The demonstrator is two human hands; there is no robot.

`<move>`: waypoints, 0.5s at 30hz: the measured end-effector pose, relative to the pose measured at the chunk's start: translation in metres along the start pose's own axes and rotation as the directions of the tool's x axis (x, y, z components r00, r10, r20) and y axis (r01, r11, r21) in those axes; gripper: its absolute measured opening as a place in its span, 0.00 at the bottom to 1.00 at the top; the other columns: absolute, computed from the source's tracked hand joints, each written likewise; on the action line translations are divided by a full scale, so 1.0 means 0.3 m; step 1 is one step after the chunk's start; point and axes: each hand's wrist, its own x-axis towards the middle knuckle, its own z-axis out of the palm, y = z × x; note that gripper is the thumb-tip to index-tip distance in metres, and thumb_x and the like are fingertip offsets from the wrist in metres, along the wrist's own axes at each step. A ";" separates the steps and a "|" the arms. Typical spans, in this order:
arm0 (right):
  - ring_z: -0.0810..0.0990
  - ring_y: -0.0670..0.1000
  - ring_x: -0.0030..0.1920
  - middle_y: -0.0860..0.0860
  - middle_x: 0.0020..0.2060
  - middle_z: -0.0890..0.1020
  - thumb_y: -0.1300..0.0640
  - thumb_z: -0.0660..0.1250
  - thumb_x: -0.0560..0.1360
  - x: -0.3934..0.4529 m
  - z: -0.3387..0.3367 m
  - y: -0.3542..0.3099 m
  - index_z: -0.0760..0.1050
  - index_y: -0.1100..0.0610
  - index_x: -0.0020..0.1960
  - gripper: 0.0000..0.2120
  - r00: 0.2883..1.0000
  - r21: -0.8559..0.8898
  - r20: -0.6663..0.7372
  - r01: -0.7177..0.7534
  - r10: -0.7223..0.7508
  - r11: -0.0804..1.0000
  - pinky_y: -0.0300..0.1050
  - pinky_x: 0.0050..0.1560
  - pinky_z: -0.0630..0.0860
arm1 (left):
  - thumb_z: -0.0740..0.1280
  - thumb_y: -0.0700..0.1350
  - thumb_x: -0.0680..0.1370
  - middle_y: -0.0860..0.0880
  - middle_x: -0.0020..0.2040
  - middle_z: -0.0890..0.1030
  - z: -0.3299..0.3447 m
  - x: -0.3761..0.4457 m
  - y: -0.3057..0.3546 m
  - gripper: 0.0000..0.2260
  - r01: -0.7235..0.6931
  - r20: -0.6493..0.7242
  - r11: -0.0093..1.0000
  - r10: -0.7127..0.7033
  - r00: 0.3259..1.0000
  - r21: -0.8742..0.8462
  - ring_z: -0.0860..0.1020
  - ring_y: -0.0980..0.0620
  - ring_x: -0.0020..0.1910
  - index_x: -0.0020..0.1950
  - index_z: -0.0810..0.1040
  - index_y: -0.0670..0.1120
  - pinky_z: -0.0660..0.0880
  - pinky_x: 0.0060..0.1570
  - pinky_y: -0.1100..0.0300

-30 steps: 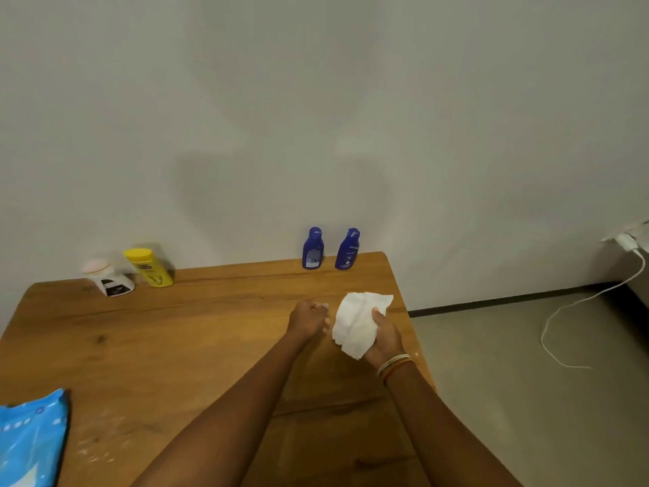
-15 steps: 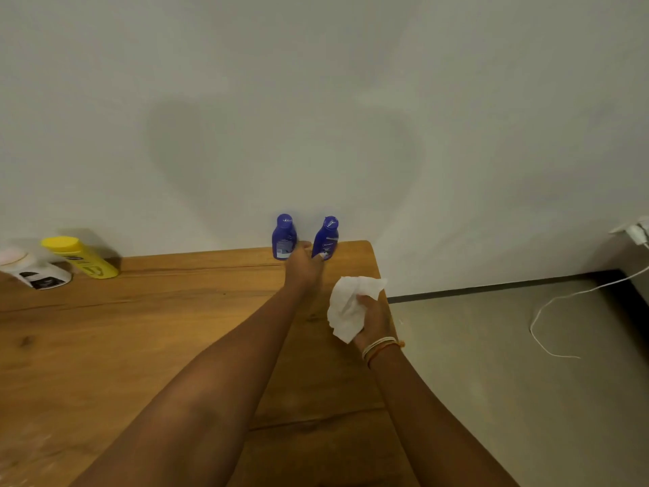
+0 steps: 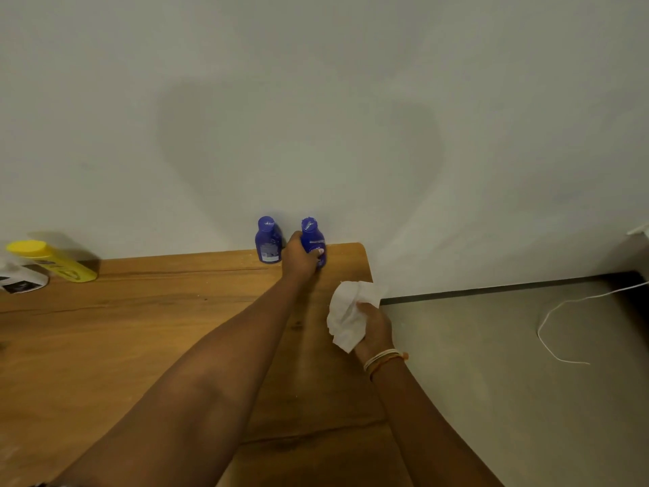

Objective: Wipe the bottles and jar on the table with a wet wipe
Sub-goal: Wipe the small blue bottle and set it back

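Note:
Two small blue bottles stand upright against the wall at the far right of the wooden table [image 3: 140, 328]. My left hand [image 3: 299, 256] is wrapped around the right blue bottle [image 3: 312, 235], which still stands on the table. The left blue bottle [image 3: 267, 240] stands free beside it. My right hand [image 3: 374, 326] holds a crumpled white wet wipe [image 3: 347, 316] above the table's right edge, nearer to me than the bottles. A yellow bottle [image 3: 52, 261] and a white jar [image 3: 21, 277] with a dark label stand at the far left.
The table ends just right of the blue bottles; beyond it is grey floor with a white cable [image 3: 562, 321]. A plain wall runs directly behind the bottles.
My left hand has reached forward from the table's middle and closed around the right blue bottle. My right hand followed a little with the wipe. The view has moved closer to the wall.

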 end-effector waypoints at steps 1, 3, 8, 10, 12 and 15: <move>0.78 0.57 0.48 0.59 0.57 0.75 0.60 0.61 0.78 -0.013 -0.002 -0.013 0.66 0.63 0.70 0.21 1.000 -0.026 -0.001 0.007 -0.008 1.000 0.57 0.57 0.73 | 0.69 0.39 0.76 0.41 0.64 0.75 -0.010 -0.015 -0.001 0.21 -0.008 -0.002 0.999 0.008 1.000 -0.041 0.75 0.44 0.62 0.68 0.67 0.39 0.72 0.57 0.57; 0.77 0.60 0.55 0.60 0.61 0.75 0.60 0.62 0.78 -0.042 0.001 -0.038 0.66 0.61 0.70 0.21 1.000 0.019 0.027 0.002 -0.002 1.000 0.59 0.62 0.72 | 0.70 0.40 0.75 0.43 0.62 0.77 -0.038 -0.060 0.001 0.19 -0.022 -0.001 0.992 0.022 1.000 -0.128 0.77 0.49 0.57 0.65 0.69 0.41 0.75 0.52 0.61; 0.74 0.59 0.61 0.60 0.60 0.74 0.56 0.61 0.79 -0.177 0.008 -0.075 0.64 0.60 0.71 0.22 0.985 0.149 0.168 0.002 -0.027 0.989 0.57 0.56 0.74 | 0.71 0.44 0.75 0.50 0.54 0.78 -0.135 -0.218 0.064 0.16 -0.036 0.051 0.941 0.057 0.997 -0.338 0.79 0.57 0.45 0.59 0.71 0.46 0.77 0.35 0.71; 0.73 0.57 0.62 0.58 0.61 0.73 0.51 0.57 0.80 -0.263 0.002 -0.098 0.66 0.58 0.69 0.20 0.966 0.185 0.258 -0.067 0.017 0.981 0.51 0.48 0.80 | 0.70 0.45 0.76 0.47 0.56 0.80 -0.183 -0.307 0.089 0.17 -0.028 0.092 0.918 0.069 0.993 -0.395 0.81 0.52 0.50 0.62 0.72 0.43 0.80 0.44 0.63; 0.73 0.57 0.62 0.57 0.61 0.73 0.51 0.55 0.81 -0.337 -0.016 -0.104 0.66 0.58 0.69 0.19 0.959 0.152 0.282 -0.017 -0.026 0.988 0.52 0.51 0.79 | 0.70 0.45 0.76 0.45 0.57 0.80 -0.227 -0.405 0.099 0.17 0.001 0.117 0.890 0.059 0.991 -0.457 0.81 0.48 0.53 0.63 0.72 0.43 0.80 0.51 0.54; 0.76 0.59 0.59 0.59 0.59 0.76 0.59 0.60 0.79 -0.440 -0.056 -0.101 0.67 0.61 0.70 0.20 0.961 0.055 0.215 0.165 -0.173 0.985 0.60 0.63 0.72 | 0.68 0.47 0.77 0.45 0.55 0.81 -0.295 -0.556 0.098 0.15 0.070 0.155 0.832 0.020 0.988 -0.550 0.82 0.48 0.51 0.61 0.74 0.43 0.80 0.51 0.52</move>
